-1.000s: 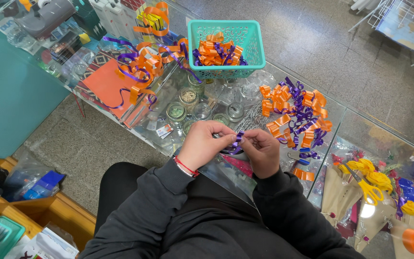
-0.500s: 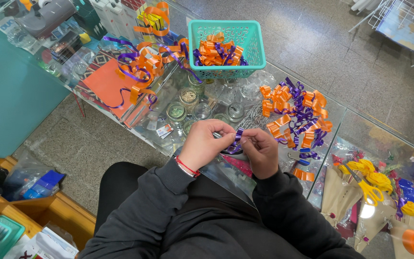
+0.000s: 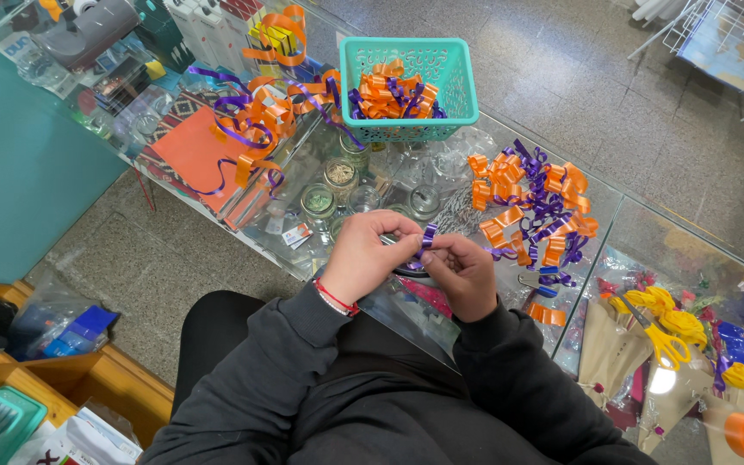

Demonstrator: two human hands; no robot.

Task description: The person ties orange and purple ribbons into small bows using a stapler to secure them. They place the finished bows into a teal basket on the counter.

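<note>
Both hands (image 3: 415,263) meet over the near edge of the table (image 3: 647,224), a ribbon piece (image 3: 428,236) between them. Beyond them sits a basket (image 3: 411,73) with bows (image 3: 389,90) in it. A pile of ribbons (image 3: 531,202) lies to the right, scissors (image 3: 656,331) farther right. Jars (image 3: 329,185) stand left of centre.

I see both my forearms, in dark sleeves, angling inward over my lap so the hands meet just at the near edge of the glass counter (image 3: 647,215). My left hand (image 3: 363,258) is curled with its back up, a red band at the wrist, its thumb and fingertips pinched together toward the right. My right hand (image 3: 467,275) faces it, fingers bent and closed in a pinch, the two sets of fingertips touching above that counter edge.
</note>
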